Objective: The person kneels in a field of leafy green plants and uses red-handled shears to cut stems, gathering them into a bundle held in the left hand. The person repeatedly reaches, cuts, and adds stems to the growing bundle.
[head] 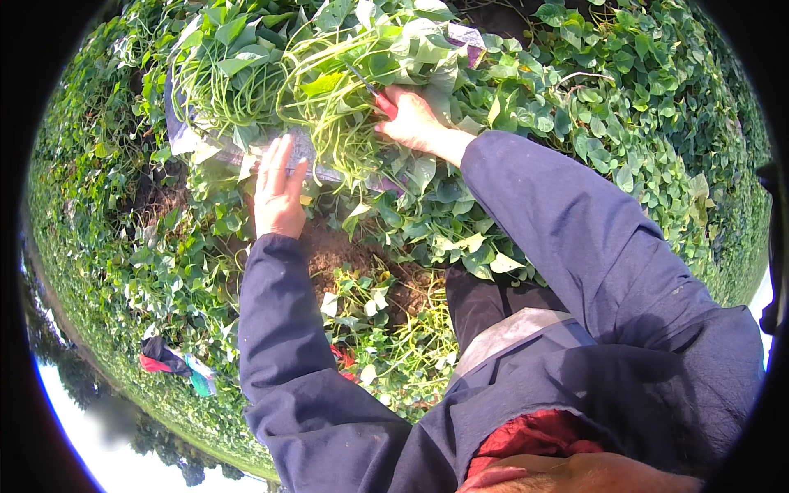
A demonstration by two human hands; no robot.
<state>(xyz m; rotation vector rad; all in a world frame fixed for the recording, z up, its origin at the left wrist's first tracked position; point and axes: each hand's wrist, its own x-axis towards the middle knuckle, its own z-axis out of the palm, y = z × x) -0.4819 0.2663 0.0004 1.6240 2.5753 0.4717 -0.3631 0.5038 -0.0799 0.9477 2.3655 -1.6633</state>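
My right hand grips a red-handled tool. Its thin dark metal part points up and left among the stems; the tip is lost in the leaves. Right beside that hand lies a loose bundle of green leafy vine cuttings, their long stems curling toward me. To its left rests a second bundle. Beneath both is a pale grey and purplish sheet or sack, mostly covered. My left hand holds nothing, fingers extended over the sheet's near edge; whether they touch it, I cannot tell.
Dense heart-leaved vines, probably sweet potato, spread around me. Bare brown soil shows between my arms. A dark, red and green bundle of cloth or bags lies at lower left. Something red shows near my left sleeve.
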